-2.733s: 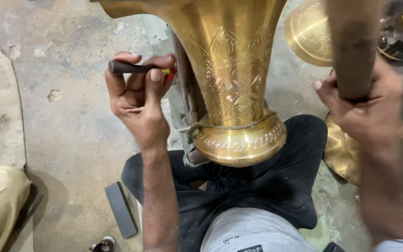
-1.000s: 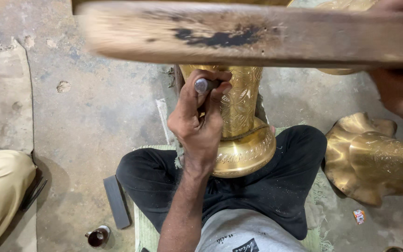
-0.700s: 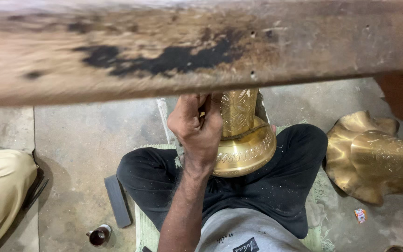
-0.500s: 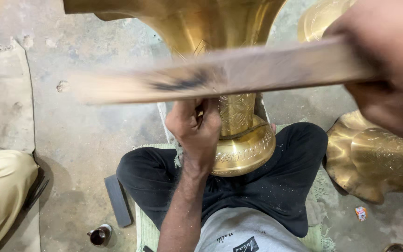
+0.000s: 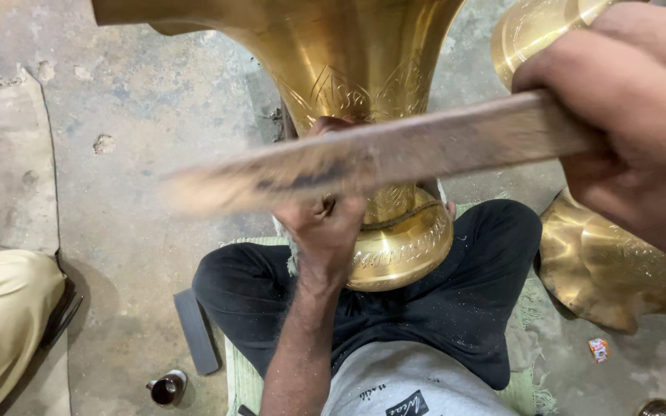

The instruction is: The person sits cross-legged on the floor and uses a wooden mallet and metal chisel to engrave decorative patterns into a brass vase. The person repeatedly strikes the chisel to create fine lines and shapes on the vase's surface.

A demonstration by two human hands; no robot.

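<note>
Concrete floor point(image 5: 117, 192), grey and pitted, carries everything here; the person sits cross-legged on a green mat point(image 5: 240, 370) near its lower middle.

Large brass vase point(image 5: 364, 85): flared, engraved, polished gold. It stands between the person's knees, rounded base point(image 5: 406, 246) resting on the dark trousers, body rising past the top edge of the view. Judged heavy and rigid; the smooth polished wall looks slippery, and the engraved surface would likely dent or scuff under a stray blow. The narrow neck just above the base looks like the surest place to grip; legs steady the base.

Further brass pieces: a scalloped one point(image 5: 610, 270) on the floor at the right edge, a round one point(image 5: 541, 31) at the top right.

Wooden stick point(image 5: 379, 158): long, flat, dark stain along it, motion-blurred, crossing in front of the vase. Right hand point(image 5: 626, 123) is wrapped tight round its right end.

Left hand point(image 5: 325, 231): fingers curled closed against the vase neck, apparently round a small tool; the tool itself is hidden behind the stick, so cannot confirm what it is.

Another person's leg in tan cloth point(image 5: 5, 323) at the lower left edge.

Dark flat bar point(image 5: 194, 331) lies on the floor beside the mat.

Small dark cup point(image 5: 167, 387) just below it.
</note>
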